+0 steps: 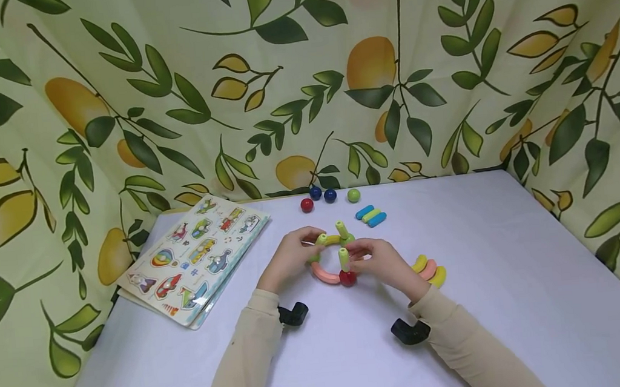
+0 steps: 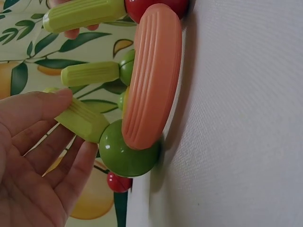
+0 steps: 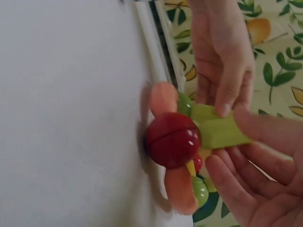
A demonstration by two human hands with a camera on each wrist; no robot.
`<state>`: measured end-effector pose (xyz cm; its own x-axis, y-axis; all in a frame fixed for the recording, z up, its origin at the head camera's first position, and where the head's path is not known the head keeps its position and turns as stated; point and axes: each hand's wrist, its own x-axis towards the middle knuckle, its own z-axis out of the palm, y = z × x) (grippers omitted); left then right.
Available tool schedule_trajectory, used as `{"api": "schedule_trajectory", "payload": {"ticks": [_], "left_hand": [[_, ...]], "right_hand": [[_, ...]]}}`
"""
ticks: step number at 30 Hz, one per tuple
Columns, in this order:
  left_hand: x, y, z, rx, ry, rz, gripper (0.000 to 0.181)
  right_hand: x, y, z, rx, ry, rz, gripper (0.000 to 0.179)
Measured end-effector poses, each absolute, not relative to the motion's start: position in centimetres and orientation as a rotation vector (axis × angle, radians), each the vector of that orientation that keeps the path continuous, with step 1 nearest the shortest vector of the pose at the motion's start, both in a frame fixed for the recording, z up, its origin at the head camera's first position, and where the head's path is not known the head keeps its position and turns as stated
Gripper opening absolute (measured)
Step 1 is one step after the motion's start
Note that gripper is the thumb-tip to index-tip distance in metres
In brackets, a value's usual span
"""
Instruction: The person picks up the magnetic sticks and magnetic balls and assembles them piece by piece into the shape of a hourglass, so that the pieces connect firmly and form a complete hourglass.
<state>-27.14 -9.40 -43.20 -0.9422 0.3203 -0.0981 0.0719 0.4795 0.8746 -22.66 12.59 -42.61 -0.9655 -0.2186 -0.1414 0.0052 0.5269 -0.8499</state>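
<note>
While a light green ridged plastic rod is pinched at a tilt by the thumb and bent fingers of the left hand, a second light green rod is held nearly upright between the thumb and fingertips of the right hand. Just below the left fingers, a glossy green ball is met by the tilted rod, though how deeply it is seated cannot be told. Below the right fingers, a glossy red ball is topped by the second rod, and both balls are bridged by a salmon-pink curved ridged piece. Beyond and between the fingers, a third light green rod is held by neither hand. If the tilted rod were pressed sideways, the green ball could be twisted off the curved piece; if the hands were moved unevenly, joints could be parted. The unheld rod might be knocked by a knuckle, and a loose dark blue ball well past the fingertips could be set rolling by a jolt.
</note>
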Motion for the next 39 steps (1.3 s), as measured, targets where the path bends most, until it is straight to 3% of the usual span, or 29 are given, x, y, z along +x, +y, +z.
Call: {"api": "schedule_trajectory", "payload": {"ticks": [17, 23, 29, 33, 39], "left_hand": [[-27.1, -8.8, -43.0, 0.376, 2.493, 1.385, 0.031], [-27.1, -8.8, -43.1, 0.395, 2.513, 1.362, 0.027], [-27.1, -8.7, -43.0, 0.414, 2.509, 1.337, 0.045], [-27.1, -8.7, -43.2, 0.418, 2.501, 1.329, 0.050], [-27.1, -8.6, -43.2, 0.468, 2.521, 1.323, 0.045]], "right_hand": [[-22.9, 11.1, -42.1, -0.093, 2.612, -1.413, 0.034], [-23.4, 11.2, -41.9, -0.058, 2.567, -1.374, 0.063], [-24.6, 11.6, -41.4, -0.162, 2.534, -1.298, 0.084], [-25.0, 11.8, -41.1, -0.224, 2.505, -1.264, 0.083], [-25.2, 11.9, -41.4, -0.187, 2.508, -1.263, 0.071]]}}
